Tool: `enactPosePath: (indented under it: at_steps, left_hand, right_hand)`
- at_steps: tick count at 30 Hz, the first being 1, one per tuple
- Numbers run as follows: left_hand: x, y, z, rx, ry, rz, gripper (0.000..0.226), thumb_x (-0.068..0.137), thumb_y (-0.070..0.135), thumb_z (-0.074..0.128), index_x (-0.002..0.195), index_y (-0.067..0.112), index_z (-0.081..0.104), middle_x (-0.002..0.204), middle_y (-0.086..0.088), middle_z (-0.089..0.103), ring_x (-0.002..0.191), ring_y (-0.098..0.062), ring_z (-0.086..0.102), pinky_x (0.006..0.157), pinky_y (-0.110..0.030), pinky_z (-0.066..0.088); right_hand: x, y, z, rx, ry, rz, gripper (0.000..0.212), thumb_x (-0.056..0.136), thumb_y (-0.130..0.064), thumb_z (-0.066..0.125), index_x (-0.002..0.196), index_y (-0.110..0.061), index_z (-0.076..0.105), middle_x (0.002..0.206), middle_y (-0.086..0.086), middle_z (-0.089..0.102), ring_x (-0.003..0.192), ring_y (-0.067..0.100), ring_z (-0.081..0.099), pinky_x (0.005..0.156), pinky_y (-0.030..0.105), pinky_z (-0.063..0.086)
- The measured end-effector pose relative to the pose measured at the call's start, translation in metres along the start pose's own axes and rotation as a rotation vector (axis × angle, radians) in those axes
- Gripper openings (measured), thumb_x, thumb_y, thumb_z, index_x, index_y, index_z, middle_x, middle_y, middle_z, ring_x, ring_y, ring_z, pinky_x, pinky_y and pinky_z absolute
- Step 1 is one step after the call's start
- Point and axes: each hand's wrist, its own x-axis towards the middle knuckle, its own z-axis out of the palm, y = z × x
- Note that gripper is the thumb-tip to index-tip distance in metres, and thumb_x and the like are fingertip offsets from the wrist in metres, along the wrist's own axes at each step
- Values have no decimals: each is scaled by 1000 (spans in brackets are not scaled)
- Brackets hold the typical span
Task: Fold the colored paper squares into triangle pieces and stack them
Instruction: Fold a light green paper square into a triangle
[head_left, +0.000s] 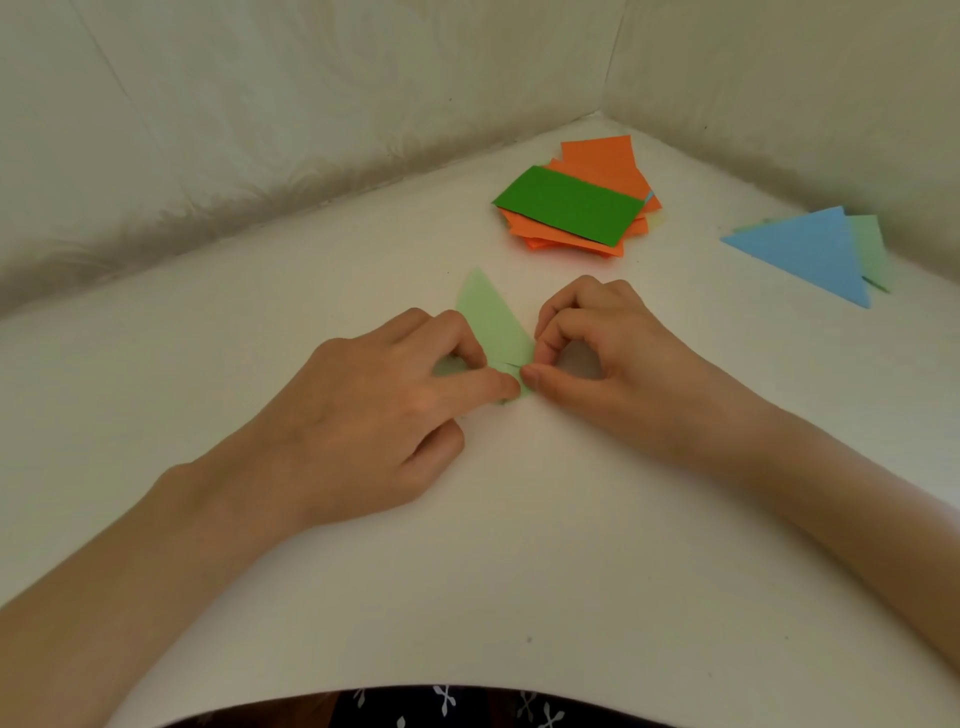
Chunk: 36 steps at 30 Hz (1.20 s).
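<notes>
A light green paper piece, folded to a narrow pointed shape, lies on the white table with its tip pointing away from me. My left hand pinches its near left part between thumb and forefinger. My right hand pinches its near right corner, the other fingers curled. The near end of the paper is hidden under my fingers. Behind lies a pile of unfolded papers, orange with a dark green sheet on top. At the far right a blue folded triangle lies on a light green triangle.
White fabric walls close the table at the back and on the right, meeting in a corner behind the paper pile. The table's near edge curves just above my dark patterned clothing.
</notes>
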Motion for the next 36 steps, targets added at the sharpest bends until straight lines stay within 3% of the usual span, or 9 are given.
enactPosePath:
  at_steps: [3, 8, 13, 18, 25, 31, 36]
  left_hand:
    - [0, 1, -1, 27, -18, 10, 47, 80, 22, 34, 119, 27, 60, 103, -6, 57, 84, -23, 55, 40, -22, 27]
    - [1, 3, 1, 79, -32, 10, 48, 81, 25, 33, 122, 32, 56, 103, -7, 55, 83, -24, 54, 43, -14, 10]
    - [-2, 1, 2, 69, -26, 18, 40, 80, 24, 31, 115, 32, 51, 107, -6, 56, 90, -23, 52, 40, -21, 23]
    - [-6, -2, 1, 27, -28, 17, 34, 80, 23, 31, 107, 30, 51, 110, -5, 59, 91, -16, 42, 42, -20, 24]
    - [-6, 1, 2, 37, -30, 12, 45, 79, 23, 32, 119, 33, 49, 109, -6, 55, 90, -21, 52, 42, -21, 26]
    - [-6, 0, 0, 7, -50, 16, 45, 80, 21, 30, 116, 33, 54, 110, -6, 55, 92, -18, 45, 48, -11, 13]
    - [-7, -3, 0, -29, -38, 23, 41, 80, 20, 31, 111, 31, 55, 112, -5, 58, 90, -15, 43, 46, -17, 24]
  right_hand:
    - [0, 0, 2, -25, 19, -10, 9, 85, -29, 59, 81, -22, 56, 101, -7, 47, 97, 14, 39, 87, 27, 33]
    - [0, 0, 3, 5, 7, 10, 9, 86, -29, 58, 81, -23, 55, 101, -8, 47, 97, 13, 37, 88, 26, 32]
    - [0, -1, 5, -28, 13, 11, 9, 87, -29, 58, 82, -23, 52, 100, -7, 44, 97, 14, 37, 87, 27, 32]
    - [0, -1, 2, -6, -1, 28, 9, 87, -27, 60, 85, -24, 52, 99, -9, 43, 97, 14, 36, 91, 33, 32]
    - [-2, -3, 2, -53, -35, 55, 25, 79, -46, 51, 96, -28, 44, 105, -7, 39, 98, 11, 32, 90, 28, 30]
    - [-1, 2, 0, -16, -64, 37, 22, 88, -22, 57, 108, -26, 48, 108, -8, 36, 101, 10, 30, 89, 24, 26]
    - [1, 5, -2, 35, -89, 28, 28, 88, -11, 54, 102, -33, 43, 107, -10, 36, 100, 8, 29, 86, 22, 25]
